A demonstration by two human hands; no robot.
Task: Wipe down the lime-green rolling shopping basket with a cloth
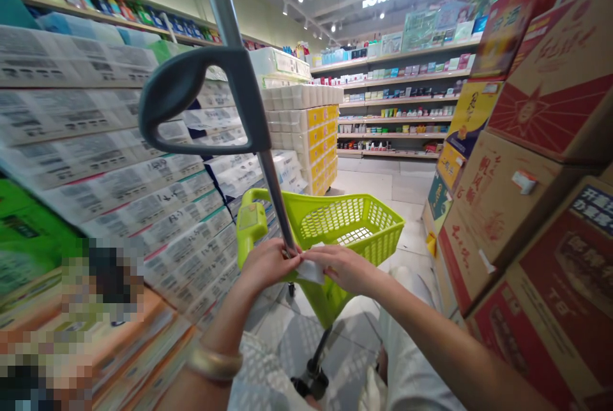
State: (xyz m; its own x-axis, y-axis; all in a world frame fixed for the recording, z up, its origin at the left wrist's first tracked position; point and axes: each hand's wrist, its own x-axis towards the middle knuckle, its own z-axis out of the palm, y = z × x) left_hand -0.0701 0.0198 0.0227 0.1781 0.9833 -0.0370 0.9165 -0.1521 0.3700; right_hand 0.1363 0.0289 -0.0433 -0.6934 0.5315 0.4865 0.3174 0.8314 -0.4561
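A metal pole with a grey plastic loop handle rises from my hands towards the top of the head view. My left hand is closed round the pole's lower part, its fingertips meeting those of my right hand. In my right hand, a small white piece of paper is pinched near the pole; what is on it cannot be made out. Just beyond both hands stands a lime-green shopping basket cart with perforated walls. Where the pole ends is hidden by my fingers.
Stacked white packs line the left side. Cardboard cartons are piled high on the right. Ahead, a tissue-pack stack stands beside the tiled aisle, with stocked shelves at the back.
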